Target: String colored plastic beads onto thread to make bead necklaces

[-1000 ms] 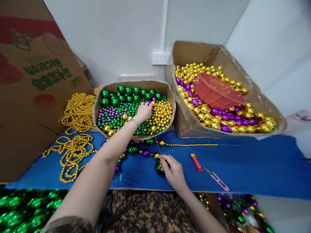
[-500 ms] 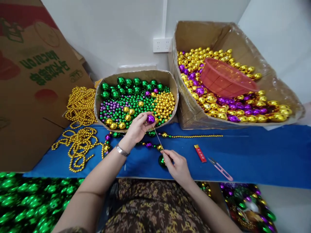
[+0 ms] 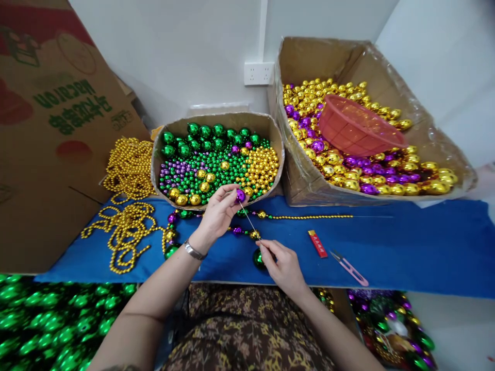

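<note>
My left hand point(image 3: 217, 212) pinches a purple bead point(image 3: 240, 195) at the tip of a thin needle point(image 3: 249, 221), just in front of the small cardboard box point(image 3: 216, 121) of green, purple and gold beads. My right hand point(image 3: 281, 265) pinches the needle's lower end, close to a large green bead point(image 3: 258, 258). A strand of strung green, purple and gold beads point(image 3: 235, 231) lies on the blue cloth point(image 3: 406, 247) between my hands.
A large cardboard box point(image 3: 309, 56) at the right holds gold and purple beads and a red plastic basket point(image 3: 358, 131). Gold bead chains point(image 3: 126, 206) pile at the left. A red lighter point(image 3: 317, 243) and pink snips point(image 3: 350, 268) lie right of my hand.
My left hand came out of the small box with a purple bead and brought it to the needle tip. My right hand stayed in place.
</note>
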Motion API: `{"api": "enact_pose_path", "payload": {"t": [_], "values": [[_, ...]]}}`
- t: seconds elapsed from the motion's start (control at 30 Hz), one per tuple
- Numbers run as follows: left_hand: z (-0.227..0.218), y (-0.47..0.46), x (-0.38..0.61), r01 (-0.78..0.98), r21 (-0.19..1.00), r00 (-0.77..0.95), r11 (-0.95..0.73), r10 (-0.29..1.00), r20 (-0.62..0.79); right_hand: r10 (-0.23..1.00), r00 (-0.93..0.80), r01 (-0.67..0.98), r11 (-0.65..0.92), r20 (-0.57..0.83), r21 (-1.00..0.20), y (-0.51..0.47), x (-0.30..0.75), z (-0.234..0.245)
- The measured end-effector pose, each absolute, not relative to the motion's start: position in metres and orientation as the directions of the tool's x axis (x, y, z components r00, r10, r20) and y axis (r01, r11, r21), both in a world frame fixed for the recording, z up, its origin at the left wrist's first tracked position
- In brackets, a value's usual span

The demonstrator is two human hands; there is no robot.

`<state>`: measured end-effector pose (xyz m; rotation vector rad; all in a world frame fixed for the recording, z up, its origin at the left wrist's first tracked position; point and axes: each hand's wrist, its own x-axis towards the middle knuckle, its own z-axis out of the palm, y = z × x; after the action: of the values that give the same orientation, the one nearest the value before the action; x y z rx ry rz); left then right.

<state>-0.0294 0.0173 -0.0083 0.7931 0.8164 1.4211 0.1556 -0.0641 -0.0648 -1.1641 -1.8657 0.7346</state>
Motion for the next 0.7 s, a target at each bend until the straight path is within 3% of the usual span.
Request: {"api": "enact_pose_path", "payload": {"t": [0.23,0.43,0.6,0.7], "values": [[-0.02,0.005,-0.024,-0.32,0.93,-0.076,-0.179,0.984,0.163,0.944,-0.265,0.392,0.291,0.196,-0.873,-0.066,0.157,-0.065],[-0.029,-0.008,-0.018,-0.382,0.924,0.051,-0.003,0.998,0.025,0.938,-0.263,0.413,0.323,0.228,-0.852,-0.063,0.157,-0.066],[-0.022,-0.006,-0.021,-0.287,0.957,0.173,-0.03,0.981,0.083,0.929,-0.23,0.431,0.363,0.288,-0.826,-0.062,0.156,-0.069],[-0.015,0.015,-0.031,-0.203,0.974,0.101,-0.101,0.987,0.124,0.927,-0.214,0.443,0.372,0.307,-0.816,-0.063,0.158,-0.07]]}}
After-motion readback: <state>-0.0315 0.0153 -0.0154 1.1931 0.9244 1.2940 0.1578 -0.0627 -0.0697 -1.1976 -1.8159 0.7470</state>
